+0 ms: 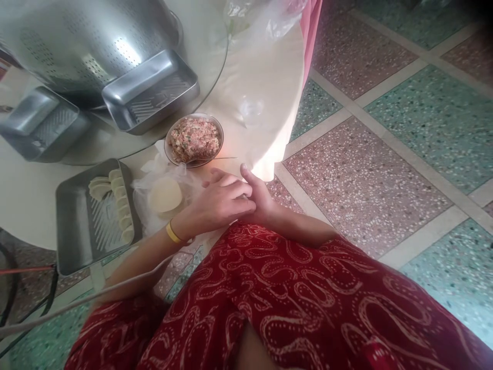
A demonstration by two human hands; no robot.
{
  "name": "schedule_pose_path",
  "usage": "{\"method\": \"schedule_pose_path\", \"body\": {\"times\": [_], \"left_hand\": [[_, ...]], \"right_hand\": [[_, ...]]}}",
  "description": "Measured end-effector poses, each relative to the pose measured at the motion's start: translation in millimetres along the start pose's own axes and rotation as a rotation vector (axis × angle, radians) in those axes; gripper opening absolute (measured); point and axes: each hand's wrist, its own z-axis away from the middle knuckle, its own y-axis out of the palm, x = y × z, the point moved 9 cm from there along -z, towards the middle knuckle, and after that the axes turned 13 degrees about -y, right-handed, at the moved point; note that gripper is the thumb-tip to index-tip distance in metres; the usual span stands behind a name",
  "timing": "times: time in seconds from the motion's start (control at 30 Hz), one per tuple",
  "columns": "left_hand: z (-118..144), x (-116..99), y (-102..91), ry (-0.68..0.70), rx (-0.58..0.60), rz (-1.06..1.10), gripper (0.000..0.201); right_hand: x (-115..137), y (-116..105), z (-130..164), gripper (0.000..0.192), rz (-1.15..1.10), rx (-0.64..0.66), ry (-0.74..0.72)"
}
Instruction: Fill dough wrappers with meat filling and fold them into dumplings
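My left hand point(227, 199), with a yellow wristband point(173, 232), lies across my right hand point(257, 194) at the table's edge. The left fingers curl onto the right palm. My right thumb sticks up, while its other fingers are mostly covered. Whatever is between the hands is hidden. Just beyond them is a metal bowl point(221, 134) of minced filling point(195, 137), a thin utensil handle point(227, 158) reaching over its rim. Left of my hands, a stack of round dough wrappers point(165, 196) rests in a clear plastic bag point(143, 222).
A metal tray point(75, 226) at left holds a row of folded dumplings point(122, 210). Two more metal trays point(164, 100) point(42, 131) lean by a large perforated steel pot point(92, 41) on a glass turntable point(206, 31). Clear plastic point(265, 18) lies at the back. A cable point(77, 300) crosses lower left.
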Motion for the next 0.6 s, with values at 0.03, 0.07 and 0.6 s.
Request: {"method": "schedule_pose_path", "body": {"times": [0.03,0.07,0.6], "left_hand": [[1.6,-1.4,-1.2,0.037,-0.029,-0.037,0.018],[4.0,-2.6,-3.6,0.076,-0.072,-0.072,0.021],[27.4,7.5,-7.0,0.046,-0.273,-0.173,0.016]], "right_hand": [[1.6,0.6,0.9,0.063,-0.018,0.005,-0.009],[3.2,1.0,1.8,0.062,-0.040,0.008,-0.017],[3.2,-1.1,9.6,0.062,-0.117,0.016,0.034]]}}
